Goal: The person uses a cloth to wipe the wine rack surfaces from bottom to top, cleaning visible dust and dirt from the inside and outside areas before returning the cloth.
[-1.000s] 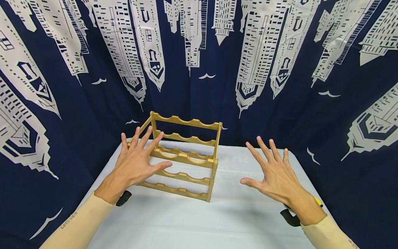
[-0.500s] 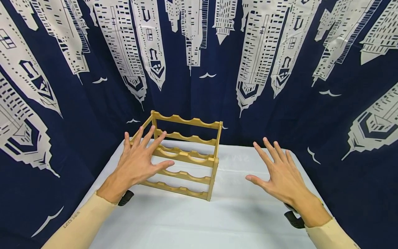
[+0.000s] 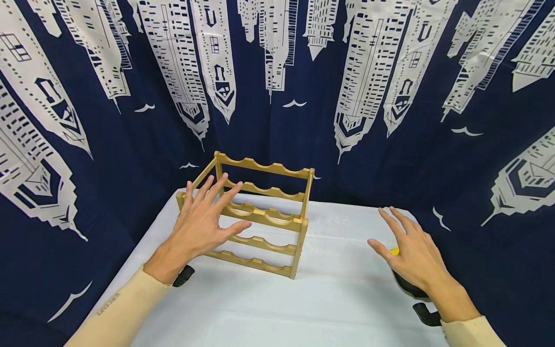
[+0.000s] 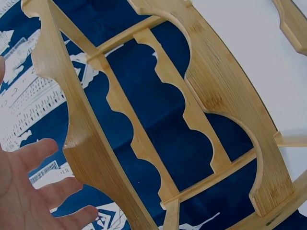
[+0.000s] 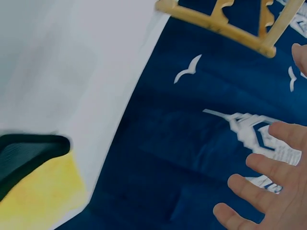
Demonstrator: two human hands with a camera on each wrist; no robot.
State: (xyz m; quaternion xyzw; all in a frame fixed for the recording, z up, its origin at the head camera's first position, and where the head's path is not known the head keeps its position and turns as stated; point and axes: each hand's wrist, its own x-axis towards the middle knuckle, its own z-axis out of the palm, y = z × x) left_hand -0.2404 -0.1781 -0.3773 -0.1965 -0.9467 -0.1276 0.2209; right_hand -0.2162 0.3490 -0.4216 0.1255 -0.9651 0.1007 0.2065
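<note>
A light wooden wine rack (image 3: 277, 222) with scalloped rails stands on the table, left of centre in the head view. My left hand (image 3: 201, 226) is held over its left front part with fingers spread, holding nothing. In the left wrist view, fingers (image 4: 60, 194) of that hand show beside a scalloped rail (image 4: 81, 129). My right hand (image 3: 418, 255) hovers over the table's right side, its fingers extended and nothing gripped. Beneath it, partly hidden, lies a yellow and black thing (image 3: 407, 287). The right wrist view shows this thing's yellow part (image 5: 53, 189) and dark-edged part, cut off by the frame.
A white cloth covers the table (image 3: 260, 308). Behind and at both sides hangs a dark blue curtain (image 3: 277, 130) printed with white buildings and birds. The table's right edge (image 5: 127, 112) runs close to the yellow and black thing.
My right hand has moved right and slightly down, and more of the yellow and black thing shows left of it. My left hand stays over the rack. The whole head view has shifted slightly.
</note>
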